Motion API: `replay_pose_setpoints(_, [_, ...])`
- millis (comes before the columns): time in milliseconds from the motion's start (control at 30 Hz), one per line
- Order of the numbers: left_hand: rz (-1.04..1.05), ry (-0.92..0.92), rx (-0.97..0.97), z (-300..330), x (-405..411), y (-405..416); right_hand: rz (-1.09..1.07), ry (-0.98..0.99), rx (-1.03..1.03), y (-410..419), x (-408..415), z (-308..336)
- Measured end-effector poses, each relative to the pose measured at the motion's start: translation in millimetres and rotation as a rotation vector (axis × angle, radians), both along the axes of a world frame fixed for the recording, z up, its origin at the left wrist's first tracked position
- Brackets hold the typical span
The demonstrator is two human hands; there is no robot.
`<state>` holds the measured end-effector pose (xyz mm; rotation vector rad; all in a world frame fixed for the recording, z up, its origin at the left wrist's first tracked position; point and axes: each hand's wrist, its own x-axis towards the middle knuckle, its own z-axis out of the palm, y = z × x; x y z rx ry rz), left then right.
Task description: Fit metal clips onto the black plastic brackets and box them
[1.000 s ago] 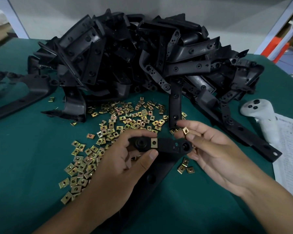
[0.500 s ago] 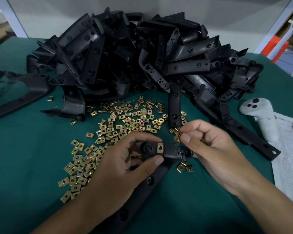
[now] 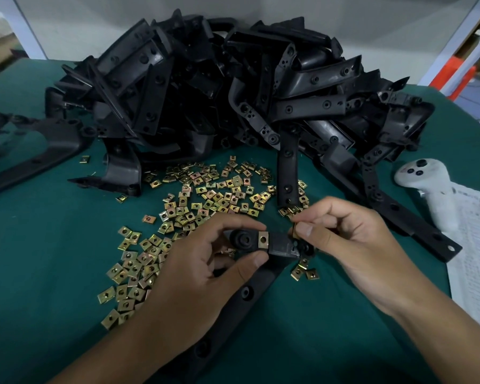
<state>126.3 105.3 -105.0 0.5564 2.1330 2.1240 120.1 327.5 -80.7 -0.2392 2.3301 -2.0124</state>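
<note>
One black bracket is gripped by the left hand above the green table, with one fitted clip seen on it. A second clip, mostly hidden, is pinched by the right hand, now lowered against the bracket's end. Loose clips, too many to count, lie beyond; farther off, piled brackets overlap uncountably. One white controller is partly cut off.

Just behind both grips, gold clips lie all over the bench. Behind them a big pile of black brackets blocks the way. Right of the right grip lie a white controller and paper. Left of the left grip, past the clips, the green bench is bare.
</note>
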Motion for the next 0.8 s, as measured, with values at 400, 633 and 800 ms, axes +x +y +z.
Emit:
replay_pose_setpoints(400, [0.045,0.027,-0.018,6,1,0,0.013,0.188,0.195,4,3,-2])
replay_pose_setpoints(633, [0.046,0.015,0.011,6,0,-2,-0.075,0.271,0.241,-5,8,-10])
replay_pose_setpoints(800, [0.012,-0.018,0.036,6,0,-4,-0.097,0.272,0.226,-8,12,-10])
